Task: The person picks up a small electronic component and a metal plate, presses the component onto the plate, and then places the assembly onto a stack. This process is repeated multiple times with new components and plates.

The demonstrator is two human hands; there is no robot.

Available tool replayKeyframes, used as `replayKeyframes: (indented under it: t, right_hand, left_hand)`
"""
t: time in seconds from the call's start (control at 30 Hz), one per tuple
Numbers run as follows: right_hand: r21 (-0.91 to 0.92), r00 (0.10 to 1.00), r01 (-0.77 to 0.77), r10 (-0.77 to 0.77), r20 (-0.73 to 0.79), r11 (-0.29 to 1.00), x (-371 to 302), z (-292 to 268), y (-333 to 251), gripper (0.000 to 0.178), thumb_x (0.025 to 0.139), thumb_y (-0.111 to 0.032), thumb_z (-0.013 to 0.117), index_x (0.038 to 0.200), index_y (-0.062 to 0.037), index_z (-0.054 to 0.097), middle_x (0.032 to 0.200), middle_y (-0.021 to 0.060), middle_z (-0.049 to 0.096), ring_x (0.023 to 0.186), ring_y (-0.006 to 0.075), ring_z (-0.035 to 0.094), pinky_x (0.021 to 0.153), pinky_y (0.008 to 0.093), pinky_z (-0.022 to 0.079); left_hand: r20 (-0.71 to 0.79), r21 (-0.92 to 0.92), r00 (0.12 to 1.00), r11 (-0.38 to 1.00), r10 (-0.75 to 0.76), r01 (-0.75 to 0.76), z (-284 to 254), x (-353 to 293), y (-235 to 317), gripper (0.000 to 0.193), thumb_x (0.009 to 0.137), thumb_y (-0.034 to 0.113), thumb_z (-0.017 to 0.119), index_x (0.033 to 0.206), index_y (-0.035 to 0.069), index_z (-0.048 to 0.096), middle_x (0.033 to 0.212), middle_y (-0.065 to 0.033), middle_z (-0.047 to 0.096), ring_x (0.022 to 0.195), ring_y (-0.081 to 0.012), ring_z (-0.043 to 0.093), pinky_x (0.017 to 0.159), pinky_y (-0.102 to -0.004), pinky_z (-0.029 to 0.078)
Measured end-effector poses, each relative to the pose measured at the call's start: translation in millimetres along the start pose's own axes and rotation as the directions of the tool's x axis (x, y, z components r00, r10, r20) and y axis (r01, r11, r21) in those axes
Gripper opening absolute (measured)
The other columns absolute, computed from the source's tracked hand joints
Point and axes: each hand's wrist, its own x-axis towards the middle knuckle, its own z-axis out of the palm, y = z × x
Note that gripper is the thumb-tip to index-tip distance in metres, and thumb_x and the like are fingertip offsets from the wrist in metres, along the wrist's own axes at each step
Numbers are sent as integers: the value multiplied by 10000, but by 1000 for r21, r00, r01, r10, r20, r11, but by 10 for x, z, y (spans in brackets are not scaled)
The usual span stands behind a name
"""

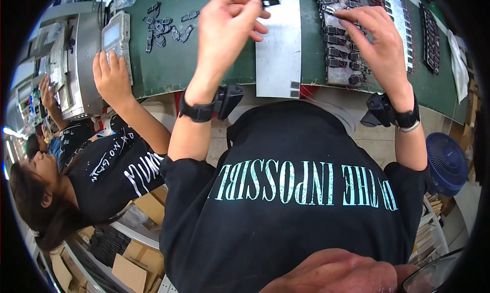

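My left hand (pixel 224 30) is closed, thumb and forefinger pinching a small black rectangular module (pixel 272 2) over the far end of a pale metal plate (pixel 278 50). My right hand (pixel 376 37) reaches over a board of small black speaker-like modules (pixel 337 53) set in rows. Its thumb and forefinger come together at a small shiny piece (pixel 329 10) on the board's far left side; what exactly they grip is too small to make out. Two small dark rectangular pieces (pixel 294 89) lie at the plate's near right corner.
Loose black modules (pixel 161 28) are scattered on the green tabletop (pixel 214 74) at left. More module rows with red wires (pixel 406 42) and a dark strip of modules (pixel 430 40) lie at right. A co-worker's hand (pixel 111 73) rests by a grey machine (pixel 116 37).
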Motion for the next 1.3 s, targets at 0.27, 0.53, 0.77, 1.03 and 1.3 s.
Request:
replayKeyframes:
  t: [0.27,0.53,0.77,1.03,1.3]
  right_hand:
    - [227,943,76,-144,299,971,275,-23,-476,145,858,-48,661,995,-10,692,916,112,668,894,274,622,783,347,496]
    - [310,900,36,-166,404,950,996,500,-638,154,866,-81,640,982,12,680,896,161,675,805,317,657,718,369,523]
    - [273,750,-56,-140,646,960,778,489,-638,119,850,-79,650,931,7,668,863,155,665,788,325,650,705,385,515]
    - [85,883,-14,-28,469,996,-277,569,-616,168,808,-54,671,957,-20,598,842,135,567,809,329,578,715,426,481]
    - [95,902,-45,-1,432,995,-403,573,-691,166,804,-26,658,938,-19,561,883,122,541,823,331,550,731,418,473]
  left_hand:
    - [-414,-335,910,929,6,-159,-680,-467,-150,174,972,85,568,1049,-58,505,883,-226,690,672,-248,701,559,-303,578]
    - [-489,-393,869,908,-75,-143,-670,-787,-450,127,978,96,569,1021,-20,538,886,-198,685,680,-233,695,585,-298,581]
    - [-522,-346,852,921,-31,-178,-800,-730,-674,122,985,77,553,1012,-31,503,858,-209,686,694,-237,702,583,-302,582]
    - [-322,-301,946,943,40,-143,-376,-562,-585,102,980,60,555,1013,-29,517,859,-192,697,728,-214,708,599,-291,586]
    - [17,-300,996,950,-89,90,82,-432,-617,124,961,66,575,978,-51,536,867,-177,712,757,-182,711,646,-280,597]
